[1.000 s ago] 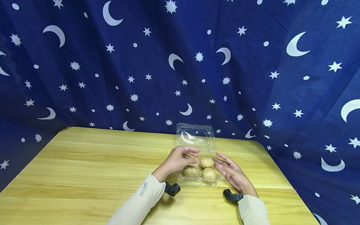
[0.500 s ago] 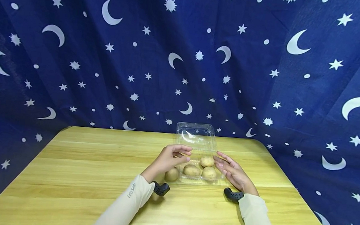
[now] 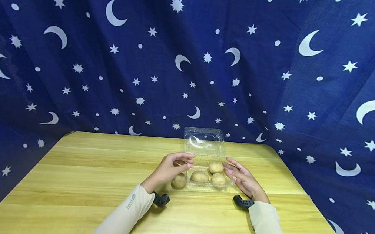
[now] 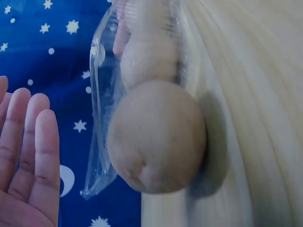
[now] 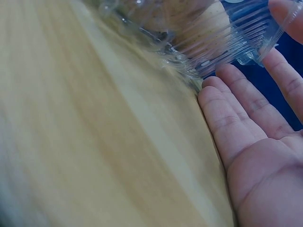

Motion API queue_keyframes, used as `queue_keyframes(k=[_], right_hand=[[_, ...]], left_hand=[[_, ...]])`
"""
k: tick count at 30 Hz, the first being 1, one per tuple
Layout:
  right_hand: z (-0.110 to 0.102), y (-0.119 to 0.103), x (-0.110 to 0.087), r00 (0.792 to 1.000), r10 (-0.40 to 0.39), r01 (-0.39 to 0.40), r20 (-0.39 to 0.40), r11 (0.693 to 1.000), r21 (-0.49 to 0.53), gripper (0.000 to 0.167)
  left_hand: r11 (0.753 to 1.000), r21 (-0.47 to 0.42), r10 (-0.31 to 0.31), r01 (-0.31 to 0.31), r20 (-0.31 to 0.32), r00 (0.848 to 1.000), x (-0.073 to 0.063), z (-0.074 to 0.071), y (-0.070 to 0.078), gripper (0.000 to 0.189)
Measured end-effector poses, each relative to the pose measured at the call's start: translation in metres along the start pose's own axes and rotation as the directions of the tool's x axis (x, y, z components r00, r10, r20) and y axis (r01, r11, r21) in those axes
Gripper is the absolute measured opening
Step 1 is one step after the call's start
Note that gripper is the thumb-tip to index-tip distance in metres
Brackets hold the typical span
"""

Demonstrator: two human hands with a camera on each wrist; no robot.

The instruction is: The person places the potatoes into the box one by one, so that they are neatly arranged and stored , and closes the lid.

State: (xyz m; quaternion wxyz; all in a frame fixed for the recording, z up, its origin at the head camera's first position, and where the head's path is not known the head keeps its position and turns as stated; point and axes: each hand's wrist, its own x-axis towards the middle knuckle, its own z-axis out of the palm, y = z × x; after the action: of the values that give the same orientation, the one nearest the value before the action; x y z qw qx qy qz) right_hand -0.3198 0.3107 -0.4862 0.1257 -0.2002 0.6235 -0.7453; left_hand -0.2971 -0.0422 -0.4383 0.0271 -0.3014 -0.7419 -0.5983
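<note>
In the head view, a clear plastic clamshell box stands with its lid raised at the back. Three potatoes lie inside: one at front left, one at front right, and one behind it. Another potato sits on the table just left of the box. My left hand hovers over that potato, fingers loosely bent and holding nothing. The left wrist view shows its fingers apart from the potato. My right hand rests its fairly straight fingers against the box's right side.
The wooden table reaches out on both sides of the box. A blue curtain with moons and stars hangs behind it. The raised lid stands near the table's back edge. Black cameras are strapped to both wrists.
My left hand has moved left, from over the box to over the outside potato, uncovering that potato and the box's left part. My right hand has stayed at the box's side.
</note>
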Motion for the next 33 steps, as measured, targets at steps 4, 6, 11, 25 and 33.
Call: queue_keyframes(k=[4,6,11,25,33], right_hand=[[0.000,0.000,0.000,1.000,-0.004,0.004,0.003,1.000,0.018,0.064],[0.000,0.000,0.000,1.000,-0.003,0.003,0.005,1.000,0.023,0.064],[0.000,0.000,0.000,1.000,0.001,-0.001,-0.006,1.000,0.009,0.065],[0.000,0.000,0.000,1.000,0.002,-0.002,0.012,1.000,-0.007,0.068],[0.002,-0.002,0.000,1.000,0.008,-0.008,-0.005,1.000,-0.004,0.068]], left_hand=[[1.000,-0.019,-0.020,0.019,-0.012,1.000,-0.002,-0.004,-0.004,0.031],[0.999,-0.026,-0.036,0.036,-0.014,0.999,-0.003,-0.006,-0.006,0.032],[0.999,-0.028,-0.037,0.036,-0.032,0.999,-0.005,-0.011,-0.011,0.034],[0.989,-0.114,-0.096,0.091,-0.046,0.994,-0.011,-0.025,-0.040,0.036],[0.964,-0.186,-0.194,0.190,-0.005,0.981,-0.014,-0.029,-0.052,0.036]])
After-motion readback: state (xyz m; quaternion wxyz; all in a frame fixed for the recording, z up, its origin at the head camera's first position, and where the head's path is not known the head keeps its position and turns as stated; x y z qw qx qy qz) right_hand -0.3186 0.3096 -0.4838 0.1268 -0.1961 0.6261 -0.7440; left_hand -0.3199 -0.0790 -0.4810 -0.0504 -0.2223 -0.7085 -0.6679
